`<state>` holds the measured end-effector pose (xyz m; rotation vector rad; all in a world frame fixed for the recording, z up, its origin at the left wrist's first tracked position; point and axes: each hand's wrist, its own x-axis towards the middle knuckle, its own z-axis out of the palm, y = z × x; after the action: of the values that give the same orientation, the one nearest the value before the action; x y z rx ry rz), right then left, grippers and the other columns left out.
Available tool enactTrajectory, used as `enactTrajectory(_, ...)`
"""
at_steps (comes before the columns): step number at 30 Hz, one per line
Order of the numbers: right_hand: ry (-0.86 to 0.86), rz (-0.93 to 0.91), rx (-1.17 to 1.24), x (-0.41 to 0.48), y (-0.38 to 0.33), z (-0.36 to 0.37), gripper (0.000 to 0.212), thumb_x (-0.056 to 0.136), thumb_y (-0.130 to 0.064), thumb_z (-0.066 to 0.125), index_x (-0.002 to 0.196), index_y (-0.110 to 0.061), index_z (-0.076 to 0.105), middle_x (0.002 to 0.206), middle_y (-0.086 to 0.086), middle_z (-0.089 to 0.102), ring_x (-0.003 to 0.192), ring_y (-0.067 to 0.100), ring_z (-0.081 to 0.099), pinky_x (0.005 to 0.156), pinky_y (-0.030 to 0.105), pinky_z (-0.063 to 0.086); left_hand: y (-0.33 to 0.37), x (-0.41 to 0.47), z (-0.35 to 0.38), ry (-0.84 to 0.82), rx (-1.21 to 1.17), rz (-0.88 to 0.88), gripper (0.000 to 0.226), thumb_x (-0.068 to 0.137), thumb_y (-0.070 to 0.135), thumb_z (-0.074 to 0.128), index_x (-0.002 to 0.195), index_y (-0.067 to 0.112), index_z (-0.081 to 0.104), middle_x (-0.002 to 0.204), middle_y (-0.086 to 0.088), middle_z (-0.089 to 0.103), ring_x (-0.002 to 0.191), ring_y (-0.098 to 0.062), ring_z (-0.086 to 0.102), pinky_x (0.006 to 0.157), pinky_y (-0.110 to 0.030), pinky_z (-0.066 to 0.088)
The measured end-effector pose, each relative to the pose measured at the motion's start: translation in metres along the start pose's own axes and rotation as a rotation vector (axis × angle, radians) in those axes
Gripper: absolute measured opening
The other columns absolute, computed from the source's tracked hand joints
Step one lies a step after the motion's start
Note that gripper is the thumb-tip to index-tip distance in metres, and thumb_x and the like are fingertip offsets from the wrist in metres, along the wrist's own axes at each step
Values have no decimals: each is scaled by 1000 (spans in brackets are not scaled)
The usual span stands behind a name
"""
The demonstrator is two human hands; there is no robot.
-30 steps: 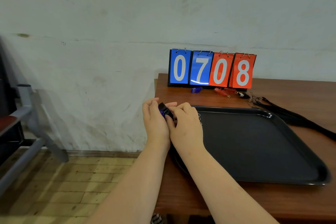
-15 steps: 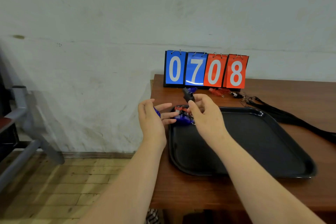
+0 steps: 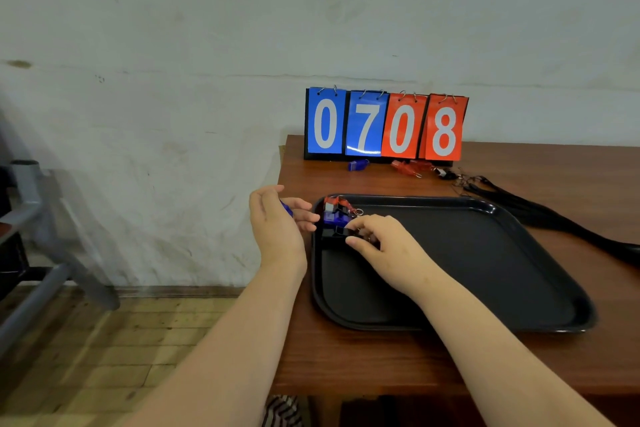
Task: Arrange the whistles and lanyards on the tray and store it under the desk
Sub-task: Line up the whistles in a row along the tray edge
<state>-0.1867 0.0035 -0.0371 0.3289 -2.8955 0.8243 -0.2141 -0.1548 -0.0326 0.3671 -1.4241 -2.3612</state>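
Observation:
A black tray lies on the wooden desk. In its far left corner sit a red whistle and a blue whistle in a row. My right hand pinches a black whistle just in front of them, low on the tray. My left hand hovers at the tray's left rim and holds a blue whistle in its fingers. More whistles lie by the scoreboard: a blue whistle and red whistles. Black lanyards trail along the desk to the right.
A flip scoreboard reading 0708 stands at the desk's back against the white wall. A grey metal frame stands at the left over a wooden floor. The desk's left edge runs just beside the tray.
My right hand has come down from above the tray's corner with the black whistle, now low beside the blue one. My left hand stays at the rim.

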Motion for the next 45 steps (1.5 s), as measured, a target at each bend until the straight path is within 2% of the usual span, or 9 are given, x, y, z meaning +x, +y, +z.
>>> enactTrajectory(8,94,-21,-20,-1,6,2,29,90,-41,64,118,-30,68,92,-10,54,92,8,48,80,21,42,-1,1,-1,3,-2,-4,20,98,19,37,108,17,54,62,-6,62,45,-18,58,45,-28,46)
enactTrajectory(13,203,-52,20,-2,6,1,25,86,-32,72,110,-30,68,89,-13,50,85,6,49,79,21,46,-1,1,-1,4,-2,1,20,98,19,37,108,18,54,62,-5,62,46,-18,59,44,-26,46)
enactTrajectory(18,165,-89,-18,-1,3,2,18,89,-29,68,107,-32,71,92,-13,50,88,5,49,77,20,46,-1,2,0,8,-9,-12,19,97,19,38,104,20,55,61,-5,61,45,-18,59,43,-26,46)
enactTrajectory(22,185,-81,-26,0,3,2,20,91,-26,66,109,-33,72,91,-11,52,88,7,50,78,24,47,-2,1,0,7,-4,-5,19,98,19,37,103,20,55,61,-6,61,46,-18,59,44,-26,46)
enactTrajectory(34,189,-88,-54,1,5,2,24,94,-27,62,115,-34,71,84,-16,47,84,4,45,73,18,38,-4,3,0,5,8,-1,22,98,19,37,109,17,55,61,-5,61,46,-18,60,45,-27,46)
enactTrajectory(41,205,-96,-37,-1,3,2,23,93,-25,63,114,-32,72,84,-13,49,81,5,47,73,20,43,-4,3,0,9,24,3,21,98,18,37,106,17,56,61,-5,60,46,-18,60,44,-27,47)
enactTrajectory(45,312,-95,43,-4,-3,0,18,89,-23,69,106,-28,74,81,-10,54,77,6,53,74,29,51,-2,2,2,-17,23,0,22,99,18,36,105,13,56,61,-7,59,45,-19,58,41,-27,45)
